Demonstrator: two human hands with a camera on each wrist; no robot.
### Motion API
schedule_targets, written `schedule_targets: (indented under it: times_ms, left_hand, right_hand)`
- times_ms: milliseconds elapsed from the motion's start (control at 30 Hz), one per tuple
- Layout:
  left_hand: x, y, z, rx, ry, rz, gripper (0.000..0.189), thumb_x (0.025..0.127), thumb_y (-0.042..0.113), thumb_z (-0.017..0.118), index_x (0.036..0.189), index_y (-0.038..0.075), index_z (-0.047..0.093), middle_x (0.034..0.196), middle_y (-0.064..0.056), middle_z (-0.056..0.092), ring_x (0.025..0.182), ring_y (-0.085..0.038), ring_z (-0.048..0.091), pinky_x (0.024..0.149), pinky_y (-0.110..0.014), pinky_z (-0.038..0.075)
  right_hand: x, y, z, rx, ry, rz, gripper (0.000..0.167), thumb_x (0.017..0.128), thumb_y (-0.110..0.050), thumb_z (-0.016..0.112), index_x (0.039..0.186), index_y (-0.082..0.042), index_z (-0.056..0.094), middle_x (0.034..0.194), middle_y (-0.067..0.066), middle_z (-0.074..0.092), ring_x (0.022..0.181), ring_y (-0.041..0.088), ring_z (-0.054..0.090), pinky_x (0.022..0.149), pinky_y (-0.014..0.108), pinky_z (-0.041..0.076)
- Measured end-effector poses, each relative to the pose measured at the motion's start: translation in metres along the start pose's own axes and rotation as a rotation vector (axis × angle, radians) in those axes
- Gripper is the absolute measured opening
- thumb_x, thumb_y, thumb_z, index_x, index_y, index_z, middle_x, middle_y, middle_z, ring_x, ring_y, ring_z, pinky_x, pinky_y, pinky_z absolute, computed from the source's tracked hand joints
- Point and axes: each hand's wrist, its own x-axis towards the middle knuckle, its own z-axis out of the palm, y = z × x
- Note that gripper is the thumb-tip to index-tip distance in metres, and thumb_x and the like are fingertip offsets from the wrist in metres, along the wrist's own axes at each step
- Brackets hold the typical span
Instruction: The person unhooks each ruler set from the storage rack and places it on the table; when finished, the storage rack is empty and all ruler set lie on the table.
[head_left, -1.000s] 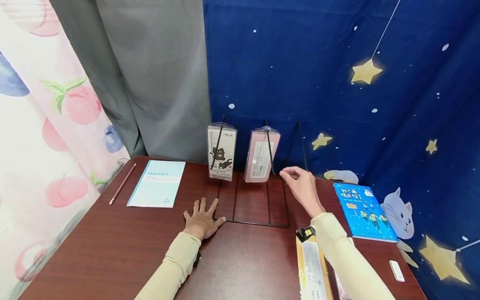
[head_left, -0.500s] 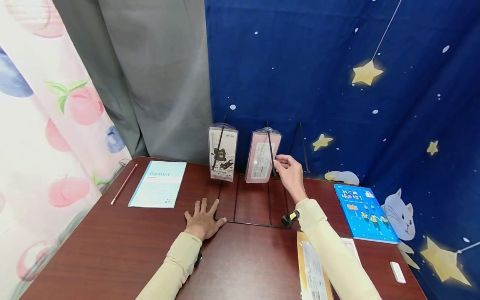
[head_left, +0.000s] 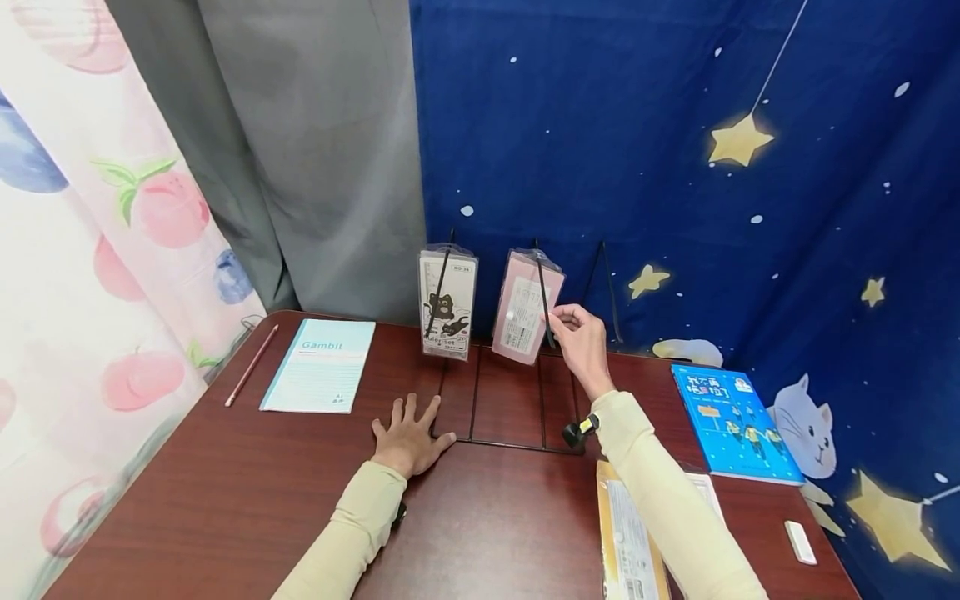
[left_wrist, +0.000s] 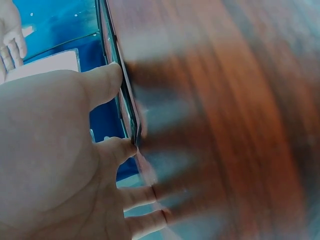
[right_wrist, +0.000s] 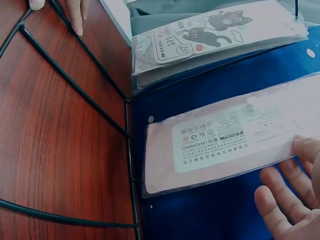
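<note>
A pink flat pack in a clear sleeve, its printed label facing out, hangs tilted on the black wire rack. My right hand pinches its right edge; in the right wrist view the thumb lies on the front, with the other fingers at and below the edge. To its left a ruler set with black cat drawings hangs from another prong. My left hand rests palm down on the table, fingers spread, its fingertips and thumb at the rack's base wire. The left wrist view shows that palm from below.
A Gambit notebook and a pencil lie at left. On the right are a blue book, a white eraser and a yellow-edged pack, partly under the right forearm. Curtains hang behind the table.
My right hand has moved left from beside the rack's right prong to the pink pack and taken hold of its edge. The pack now leans more. My left hand has stayed put.
</note>
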Motion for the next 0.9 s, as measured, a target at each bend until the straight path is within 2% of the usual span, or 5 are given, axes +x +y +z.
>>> schedule_targets:
  times_ms: [133, 267, 433, 700, 900]
  left_hand:
    - [-0.001, 0.0, 0.0, 0.0, -0.003, -0.001, 0.072, 0.104, 0.055, 0.053, 0.164, 0.021, 0.032, 0.17, -0.025, 0.022, 0.158, -0.047, 0.02, 0.117, -0.078, 0.021]
    - [-0.001, 0.001, -0.001, 0.0, -0.005, -0.001, 0.073, 0.104, 0.055, 0.053, 0.164, 0.021, 0.032, 0.17, -0.026, 0.022, 0.158, -0.048, 0.019, 0.116, -0.078, 0.021]
    - [0.0, 0.001, -0.001, 0.002, 0.0, 0.001, 0.073, 0.103, 0.055, 0.053, 0.164, 0.021, 0.032, 0.169, -0.026, 0.022, 0.158, -0.048, 0.019, 0.116, -0.078, 0.021]
    - [0.001, 0.001, -0.001, 0.007, -0.001, 0.001, 0.073, 0.104, 0.056, 0.052, 0.164, 0.021, 0.032, 0.169, -0.026, 0.022, 0.157, -0.049, 0.02, 0.116, -0.079, 0.021]
    - [0.001, 0.001, 0.0, 0.008, 0.002, 0.004, 0.073, 0.104, 0.056, 0.052, 0.164, 0.021, 0.032, 0.169, -0.026, 0.022, 0.157, -0.049, 0.02, 0.116, -0.079, 0.021]
  right_hand:
    - [-0.003, -0.002, -0.002, 0.019, -0.023, 0.018, 0.022, 0.092, -0.02, 0.081, 0.098, 0.0, 0.075, 0.094, 0.024, 0.078, 0.08, 0.037, 0.076, 0.064, 0.013, 0.055]
    - [-0.007, -0.004, -0.003, 0.002, -0.047, 0.028, 0.022, 0.093, -0.021, 0.079, 0.1, 0.0, 0.077, 0.094, 0.024, 0.078, 0.074, 0.023, 0.074, 0.064, 0.013, 0.053]
    - [-0.013, -0.007, -0.006, 0.004, -0.061, 0.045, 0.024, 0.093, -0.02, 0.078, 0.102, 0.002, 0.078, 0.094, 0.026, 0.078, 0.076, 0.024, 0.074, 0.062, 0.012, 0.051]
    - [-0.022, -0.012, -0.009, 0.149, -0.131, 0.081, 0.025, 0.098, -0.011, 0.072, 0.11, 0.012, 0.074, 0.104, 0.032, 0.075, 0.068, 0.006, 0.074, 0.07, 0.03, 0.064]
    - [-0.028, -0.015, -0.012, 0.163, -0.148, 0.089, 0.025, 0.1, -0.007, 0.067, 0.114, 0.014, 0.072, 0.108, 0.034, 0.073, 0.068, 0.004, 0.074, 0.071, 0.028, 0.063]
